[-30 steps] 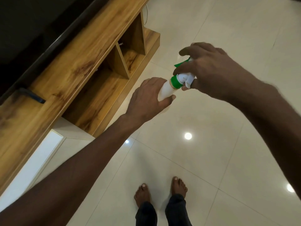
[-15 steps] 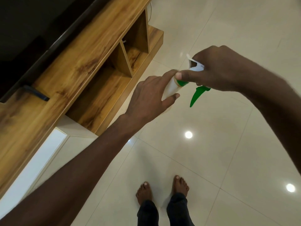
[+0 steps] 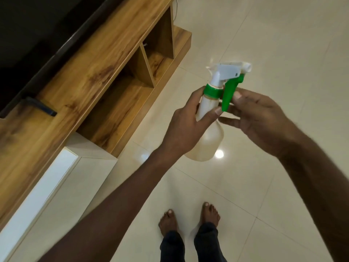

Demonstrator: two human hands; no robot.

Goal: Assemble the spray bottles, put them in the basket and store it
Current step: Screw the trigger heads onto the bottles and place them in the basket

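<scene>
A white spray bottle (image 3: 207, 140) is held upright in the air over the tiled floor. Its white spray head (image 3: 226, 72) with a green collar and green trigger (image 3: 229, 91) sits on the neck. My left hand (image 3: 187, 125) grips the bottle's neck just below the collar. My right hand (image 3: 258, 114) is beside it on the right, its thumb and fingertips at the green trigger. No basket is in view.
A wooden TV unit (image 3: 81, 78) with open shelves runs along the left, a dark screen above it and a white cabinet (image 3: 62, 178) below. Glossy cream floor tiles (image 3: 283, 44) fill the right. My bare feet (image 3: 188, 220) stand at the bottom centre.
The bottle has swung from tilted to upright and come nearer. My right hand has left the top of the spray head and now sits at the trigger; my left hand still holds the neck.
</scene>
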